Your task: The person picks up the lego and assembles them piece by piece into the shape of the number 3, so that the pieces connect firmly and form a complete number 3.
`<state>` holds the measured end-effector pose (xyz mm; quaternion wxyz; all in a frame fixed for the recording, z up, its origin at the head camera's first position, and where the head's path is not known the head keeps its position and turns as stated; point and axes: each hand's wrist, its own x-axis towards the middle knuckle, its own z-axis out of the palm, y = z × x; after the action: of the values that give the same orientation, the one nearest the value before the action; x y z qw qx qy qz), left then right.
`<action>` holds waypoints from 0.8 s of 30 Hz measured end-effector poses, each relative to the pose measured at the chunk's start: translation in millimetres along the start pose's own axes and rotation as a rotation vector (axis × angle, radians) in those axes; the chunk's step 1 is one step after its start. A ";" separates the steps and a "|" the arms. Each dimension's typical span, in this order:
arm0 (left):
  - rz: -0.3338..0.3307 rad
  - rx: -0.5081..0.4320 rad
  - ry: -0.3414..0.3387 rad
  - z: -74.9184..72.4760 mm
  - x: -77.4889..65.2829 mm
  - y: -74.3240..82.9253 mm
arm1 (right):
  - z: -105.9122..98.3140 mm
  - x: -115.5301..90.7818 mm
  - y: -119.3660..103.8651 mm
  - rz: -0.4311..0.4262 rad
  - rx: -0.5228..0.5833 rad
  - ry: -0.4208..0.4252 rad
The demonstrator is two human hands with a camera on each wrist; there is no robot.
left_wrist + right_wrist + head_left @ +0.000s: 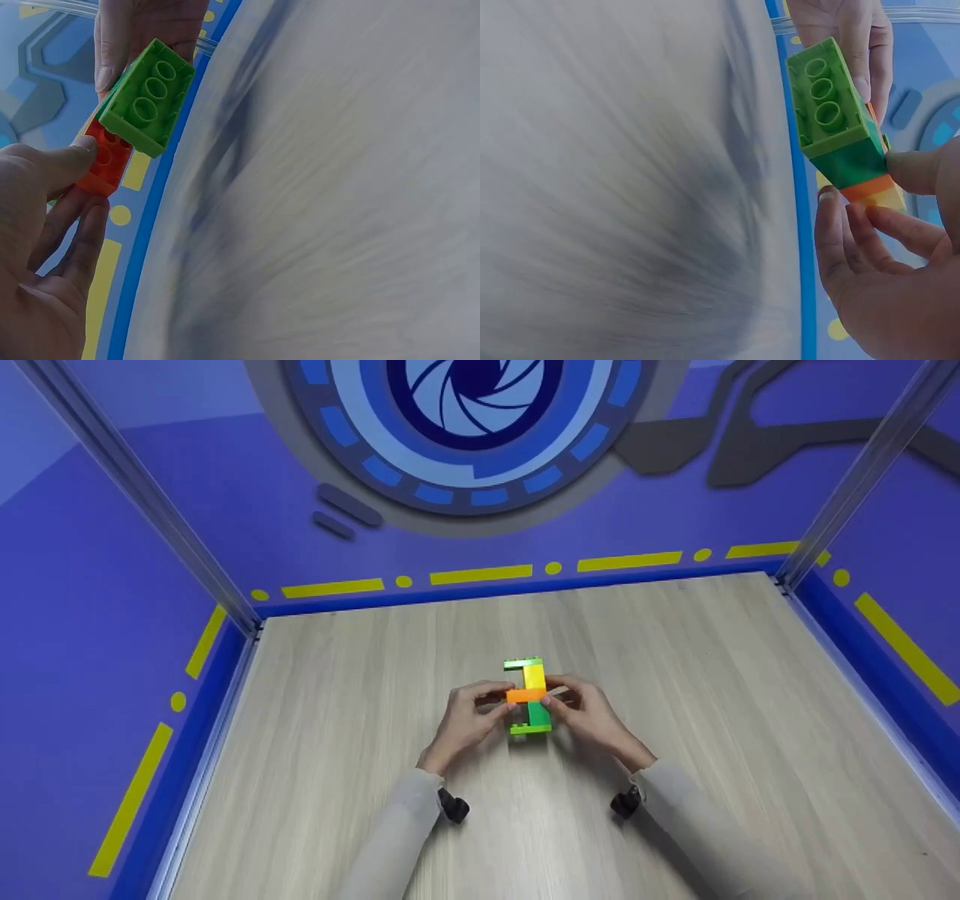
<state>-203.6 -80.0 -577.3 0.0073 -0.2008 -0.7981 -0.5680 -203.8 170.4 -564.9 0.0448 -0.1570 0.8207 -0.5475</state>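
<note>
Both hands hold a toy building-brick structure between them, above the table. My left hand (463, 721) pinches the left end of its orange brick (519, 696). On the opposite side, my right hand (596, 718) grips the structure with thumb and fingers near the dark green brick (539, 713). A yellow brick (534, 676) joins the orange one, and a light green brick (523, 663) caps the far end. Another light green brick (531, 729) forms the near end; its hollow underside with round tubes faces both wrist cameras. The right fingers partly hide the yellow brick in the right wrist view.
A wood-grain table (337, 780) lies under the hands. Blue-purple printed panels (480, 547) stand at its back and both sides, joined by metal corner posts (150, 495). Each wrist carries a small black device (453, 805).
</note>
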 end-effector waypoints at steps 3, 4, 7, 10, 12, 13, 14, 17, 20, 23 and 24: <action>-0.016 0.009 0.001 1.2 2.4 -2.6 | 1.8 2.3 2.8 0.013 -0.025 0.022; -0.019 0.014 0.001 1.5 3.1 -3.6 | 2.2 2.9 3.5 0.018 -0.032 0.026; -0.030 0.025 -0.001 2.9 4.7 -6.8 | 3.1 4.7 6.0 0.049 -0.040 0.025; -0.052 0.021 -0.008 4.0 5.3 -9.6 | 3.7 5.6 8.2 0.079 -0.046 0.010; -0.072 0.014 -0.014 4.8 5.4 -11.1 | 4.3 6.5 9.8 0.089 -0.050 0.001; -0.086 0.012 -0.017 5.0 5.4 -11.6 | 4.7 7.0 10.7 0.093 -0.051 -0.002; -0.095 0.010 -0.018 5.1 5.4 -12.1 | 5.2 7.5 11.3 0.096 -0.056 -0.004; -0.119 0.014 -0.021 5.8 5.6 -13.9 | 6.9 9.3 13.3 0.106 -0.068 -0.004; -0.133 0.029 -0.021 6.3 5.3 -15.2 | 8.8 10.6 14.6 0.123 -0.071 -0.008; -0.139 0.049 -0.022 6.8 4.5 -16.0 | 10.6 10.8 15.3 0.145 -0.072 -0.004; -0.136 0.055 -0.024 6.9 4.2 -16.4 | 11.0 10.6 15.6 0.151 -0.074 0.000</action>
<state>-211.3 -76.9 -593.5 -0.0354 -0.1529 -0.8253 -0.5425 -214.4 162.9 -582.4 0.0802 -0.0965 0.8500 -0.5117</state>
